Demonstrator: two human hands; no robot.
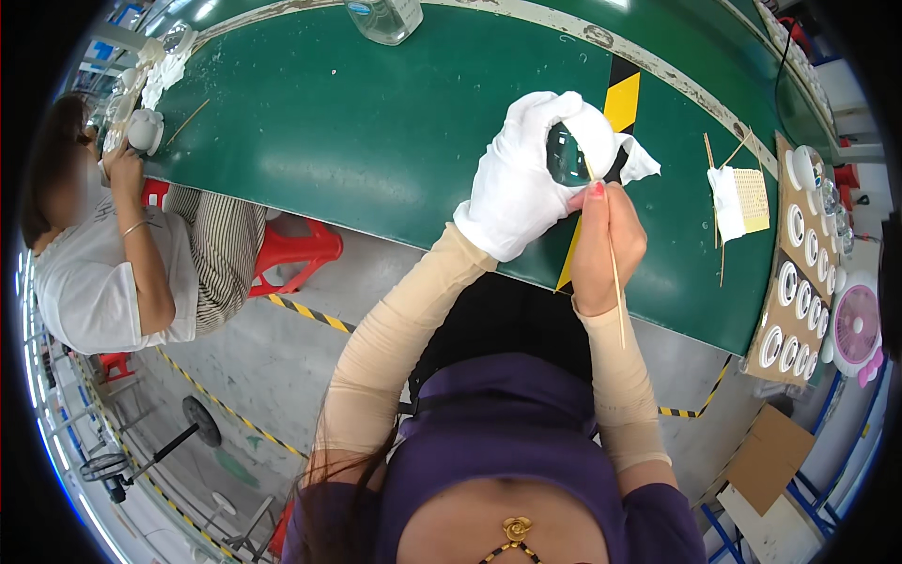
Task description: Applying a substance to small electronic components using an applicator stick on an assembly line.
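My left hand, in a white glove, is closed around a round piece with a clear, glossy bowl and a white part beside it; the fingers hide some of its outline. My bare right hand pinches a thin wooden stick. The stick's upper end meets the edge of the clear bowl, and its other end points down toward my forearm. A crumpled white cloth shows just to the right of the held piece.
Right on the green table, a white cloth and yellow pad lie by loose sticks. Beyond are a cardboard board of white rings and a pink fan. A co-worker sits left; a clear container stands at the back.
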